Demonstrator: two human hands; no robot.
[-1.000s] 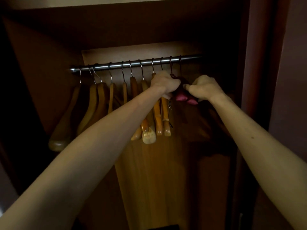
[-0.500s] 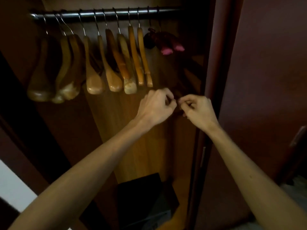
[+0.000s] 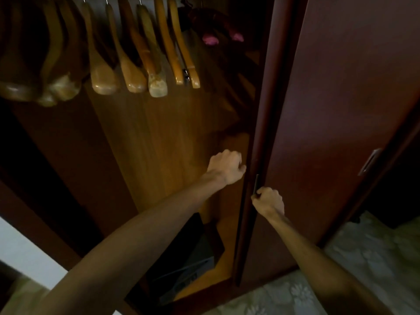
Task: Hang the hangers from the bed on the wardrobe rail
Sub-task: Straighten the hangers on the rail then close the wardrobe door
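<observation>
Two hands are low in front of the open wardrobe. My right hand is curled round the dark handle strip on the edge of the sliding door; my left hand hangs just inside the opening, fingers loosely curled, holding nothing.

Location of task items: the wooden hangers hang in a row at the top of the view, hooks running out of frame toward the rail, which is not visible. A dark hanger with pink tips hangs to their right, nearest the door. No hanger is in either hand, so I judge the hanging done and the door the step in hand.

Procedure, as I would run it:
1. Withdraw the left hand from the opening before the door travels. It sits just beside the door edge and could be pinched.
2. Pull the handle strip sideways in line with the track, without twisting.
3. Watch the dark hanger; it is closest to the door's path.

Clearances: the wardrobe's back panel is well behind the hands. A dark box lies on the wardrobe floor, below the left forearm. Patterned bedding lies at lower right, beside the door's foot.
</observation>
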